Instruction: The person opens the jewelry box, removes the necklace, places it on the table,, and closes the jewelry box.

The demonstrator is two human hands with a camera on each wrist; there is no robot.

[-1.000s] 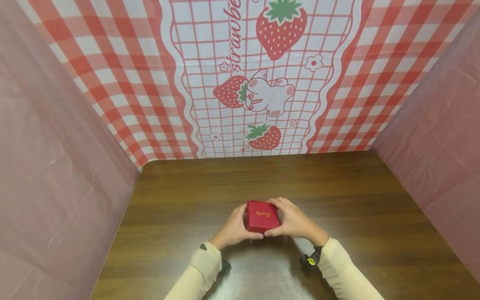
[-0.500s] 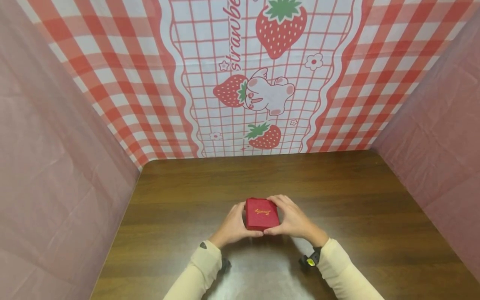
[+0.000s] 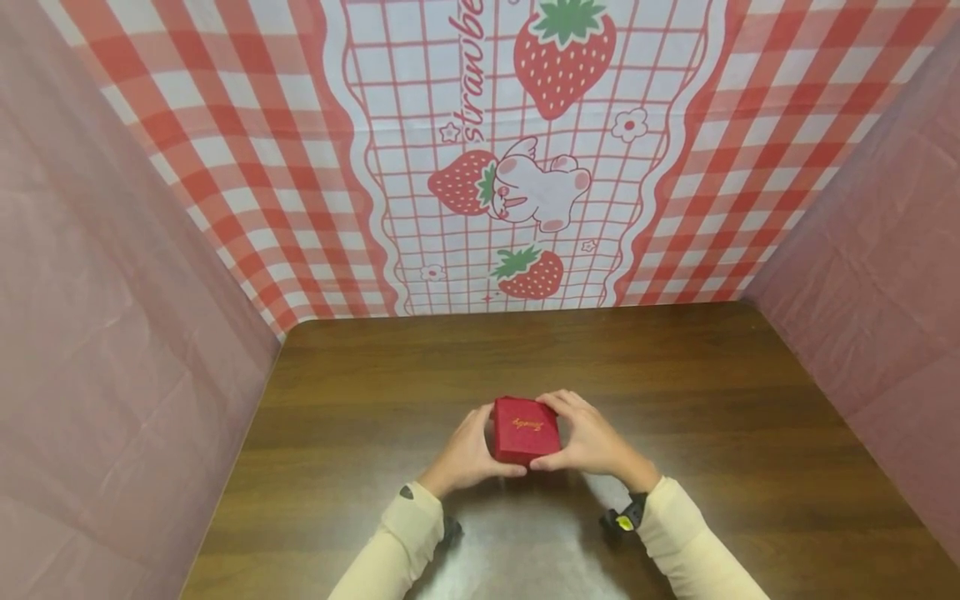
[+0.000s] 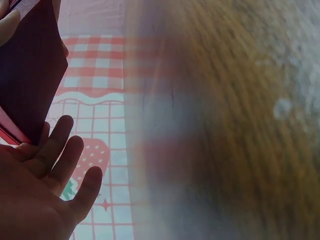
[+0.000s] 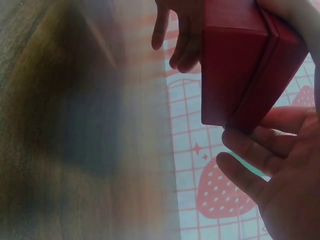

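Note:
A small red jewelry box (image 3: 527, 429) with gold lettering on its lid is held between both hands, over the middle of the table. My left hand (image 3: 467, 454) grips its left side, thumb along the near edge. On the opposite side, my right hand (image 3: 592, 442) holds it with the thumb at the near corner and the fingers at the far one. The right wrist view shows the box (image 5: 240, 65) closed, with a seam between lid and base. Seen from the left wrist, the box (image 4: 30, 75) is dark, and several fingers of that hand extend past its lower edge.
The brown wooden table (image 3: 360, 367) runs back to a red and white checked cloth (image 3: 667, 208) printed with strawberries. Pink curtains (image 3: 127, 333) close off both sides. A black wrist-worn device (image 3: 622, 518) sits below the right hand.
The box shifts up very slightly, and its tilt varies a little between the hands. Both hands keep the same hold.

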